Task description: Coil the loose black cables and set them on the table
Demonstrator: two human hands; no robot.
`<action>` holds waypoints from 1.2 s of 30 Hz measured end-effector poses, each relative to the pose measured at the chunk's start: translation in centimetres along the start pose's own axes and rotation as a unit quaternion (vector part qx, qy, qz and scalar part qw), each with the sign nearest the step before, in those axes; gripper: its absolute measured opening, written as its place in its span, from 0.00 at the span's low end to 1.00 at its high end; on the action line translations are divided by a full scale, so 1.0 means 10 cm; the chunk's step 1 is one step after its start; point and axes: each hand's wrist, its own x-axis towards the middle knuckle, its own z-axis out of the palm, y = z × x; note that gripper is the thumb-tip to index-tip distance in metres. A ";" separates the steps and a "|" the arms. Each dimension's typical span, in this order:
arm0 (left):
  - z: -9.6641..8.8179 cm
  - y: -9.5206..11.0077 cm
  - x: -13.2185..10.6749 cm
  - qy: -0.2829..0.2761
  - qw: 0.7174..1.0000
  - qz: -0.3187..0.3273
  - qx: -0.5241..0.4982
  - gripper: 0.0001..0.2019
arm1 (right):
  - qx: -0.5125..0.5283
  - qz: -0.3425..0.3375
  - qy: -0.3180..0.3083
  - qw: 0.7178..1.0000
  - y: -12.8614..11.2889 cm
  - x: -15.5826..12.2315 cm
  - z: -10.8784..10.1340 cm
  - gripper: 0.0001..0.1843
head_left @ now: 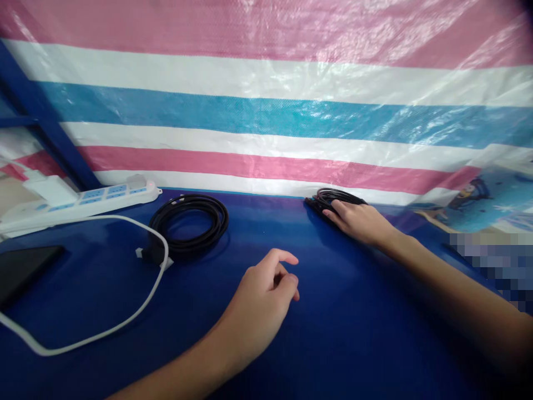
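My right hand (362, 222) reaches to the back of the blue table and rests with bent fingers around a small black coiled cable (337, 194). Part of that coil, along with a dark piece at its left end, is hidden under the palm. Over the middle of the table hovers my left hand (272, 294), its fingers loosely curved and apart, holding nothing. A larger coil of black cable (195, 250) lies on the table to the left, with its connector ends (154, 253) at the lower left of the loop.
A white power strip (120, 194) with a plugged-in white adapter (52, 189) lies at the back left. A white cord (147, 297) loops across the left side, near a flat black object (29, 269). Striped plastic sheeting (250, 114) hangs behind the table (333, 344).
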 end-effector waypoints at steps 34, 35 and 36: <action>0.04 0.04 -0.04 -0.056 0.994 -0.015 -0.088 0.06 | 0.143 0.035 0.117 0.982 -0.05 -0.25 0.20 0.19; 0.05 0.03 -0.04 -0.057 0.995 -0.018 -0.086 0.06 | 0.146 0.038 0.123 0.981 -0.05 -0.26 0.21 0.20; 0.05 0.03 -0.05 -0.059 0.995 -0.021 -0.082 0.06 | 0.149 0.041 0.129 0.980 -0.05 -0.26 0.22 0.21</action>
